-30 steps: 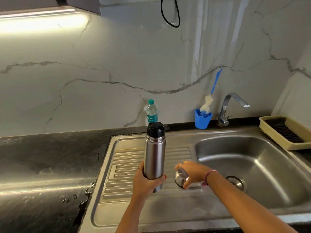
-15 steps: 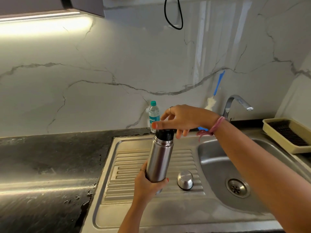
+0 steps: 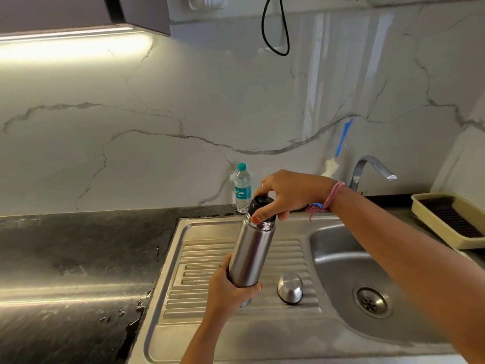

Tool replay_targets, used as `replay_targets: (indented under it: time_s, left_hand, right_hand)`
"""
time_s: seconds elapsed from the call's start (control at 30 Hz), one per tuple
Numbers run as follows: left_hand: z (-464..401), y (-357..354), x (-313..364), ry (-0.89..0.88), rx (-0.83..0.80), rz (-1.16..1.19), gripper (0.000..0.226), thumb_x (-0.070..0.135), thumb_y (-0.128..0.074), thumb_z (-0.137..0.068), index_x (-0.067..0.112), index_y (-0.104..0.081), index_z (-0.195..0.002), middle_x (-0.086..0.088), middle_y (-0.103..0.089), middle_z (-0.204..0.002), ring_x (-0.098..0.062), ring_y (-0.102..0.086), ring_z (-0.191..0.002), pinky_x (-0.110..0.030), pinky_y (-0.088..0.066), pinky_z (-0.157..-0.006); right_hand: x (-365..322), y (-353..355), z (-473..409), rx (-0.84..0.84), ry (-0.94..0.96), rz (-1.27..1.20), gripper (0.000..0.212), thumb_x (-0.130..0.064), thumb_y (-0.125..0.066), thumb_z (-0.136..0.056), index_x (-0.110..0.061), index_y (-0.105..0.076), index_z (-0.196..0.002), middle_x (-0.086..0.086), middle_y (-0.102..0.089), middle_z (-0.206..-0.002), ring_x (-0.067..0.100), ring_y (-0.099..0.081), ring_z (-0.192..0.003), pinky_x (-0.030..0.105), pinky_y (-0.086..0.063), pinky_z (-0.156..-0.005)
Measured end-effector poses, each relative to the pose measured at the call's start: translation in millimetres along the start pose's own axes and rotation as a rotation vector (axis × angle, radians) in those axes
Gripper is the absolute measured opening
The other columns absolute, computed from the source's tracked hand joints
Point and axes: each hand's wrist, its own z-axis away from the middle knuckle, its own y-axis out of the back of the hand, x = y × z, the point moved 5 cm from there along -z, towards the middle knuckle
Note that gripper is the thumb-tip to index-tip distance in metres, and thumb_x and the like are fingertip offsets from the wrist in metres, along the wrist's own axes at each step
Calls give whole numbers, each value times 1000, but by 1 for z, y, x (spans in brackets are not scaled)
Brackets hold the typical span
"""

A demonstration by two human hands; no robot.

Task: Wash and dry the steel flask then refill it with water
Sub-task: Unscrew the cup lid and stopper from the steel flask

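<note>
Flask held tilted above the drainboard, left hand wrapped round its base, right hand gripping the black stopper. Step in hand: opening, before washing. Next: unscrew stopper while steadying the body. Steel cap lies beside.

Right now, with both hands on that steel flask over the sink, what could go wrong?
1. The steel flask is tilted and held only near its base by the left hand; twisting the black stopper with the right hand could make that grip slip.
2. If the stopper comes free while tilted, any contents might spill onto the draining board.
3. The steel cap lies loose there and could roll into the sink basin.
</note>
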Motion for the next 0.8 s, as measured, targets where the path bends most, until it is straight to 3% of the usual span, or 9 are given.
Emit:
replay_targets:
  time_s: [0.23, 0.4, 0.47, 0.53, 0.6, 0.67, 0.8]
  left_hand:
    - [-2, 4, 1, -9, -16, 0, 77, 23, -96, -53, 44, -53, -113, 14, -65, -102, -5, -65, -89, -20, -56, -73]
    - [-1, 1, 2, 12, 59, 24, 80, 26, -96, -53, 38, -56, -121, 16, -65, -102, 3, -63, -86, -18, -54, -72]
    - [1, 0, 5, 21, 115, 39, 85, 24, -95, -55, 31, -54, -128, 16, -64, -103, 4, -62, -85, -9, -49, -68]
    - [1, 0, 12, 18, 163, 50, 90, 21, -94, -58, 27, -50, -135, 12, -63, -106, 2, -61, -87, -3, -45, -63]
    - [0, 0, 16, 9, 194, 37, 95, 24, -93, -58, 25, -47, -141, 7, -63, -112, -4, -60, -90, -5, -44, -70]
    - [0, 1, 18, 6, 209, 19, 97, 26, -93, -59, 24, -45, -143, 7, -62, -113, -8, -59, -91, -10, -43, -78]
    - [-1, -1, 23, -1, 177, 13, 94, 24, -94, -57, 24, -47, -139, 9, -60, -106, 3, -58, -86, -2, -44, -62]
  right_hand:
    - [3, -1, 0, 12, 46, -3, 51, -57, -65, -82, -17, -66, -114, 2, -64, -106, 5, -67, -61, 21, -52, -71]
    - [-1, -2, -1, 71, -13, -50, 47, -53, -63, -85, -18, -62, -117, 1, -66, -105, 15, -64, -88, 25, -52, -78]
    - [-4, -12, -4, 100, -83, -90, 55, -61, -55, -86, -13, -59, -114, 4, -67, -102, 14, -63, -85, 25, -53, -75]
    - [-6, -23, -6, 193, -194, -106, 72, -71, -45, -84, -4, -53, -108, 10, -64, -96, 14, -59, -77, 23, -48, -63]
    - [-8, -26, -5, 371, -284, -82, 71, -74, -42, -83, -8, -48, -107, 8, -54, -94, 16, -54, -78, 23, -40, -59]
    - [-10, -26, -3, 525, -301, -60, 57, -68, -47, -86, -13, -46, -100, 4, -49, -92, 17, -53, -79, 24, -37, -62]
    - [-15, -22, 0, 689, -233, -119, 32, -48, -60, -86, -20, -45, -85, -3, -50, -84, 13, -51, -74, 17, -31, -54]
